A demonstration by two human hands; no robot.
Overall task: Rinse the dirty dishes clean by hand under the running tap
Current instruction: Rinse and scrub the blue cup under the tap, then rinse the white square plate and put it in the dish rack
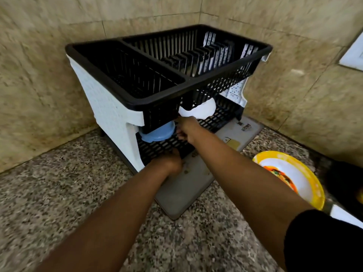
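Observation:
A two-tier dish rack (110,107) with a black top basket and white sides stands in the counter corner. On its lower shelf lie a blue bowl (157,132), upside down, and a white dish (202,110). My right hand (185,129) reaches under the top basket, beside the blue bowl and just below the white dish; its fingers are curled, and what they hold is hidden. My left hand (170,162) rests with fingers bent at the front edge of the lower shelf. A dirty yellow-rimmed plate (294,175) with orange food remains sits on the counter at the right.
A grey drying mat (188,191) lies under the rack on the speckled granite counter (59,193). Beige tiled walls close the corner behind. A dark object (345,183) sits at the far right edge. A white wall plate (353,54) is at upper right.

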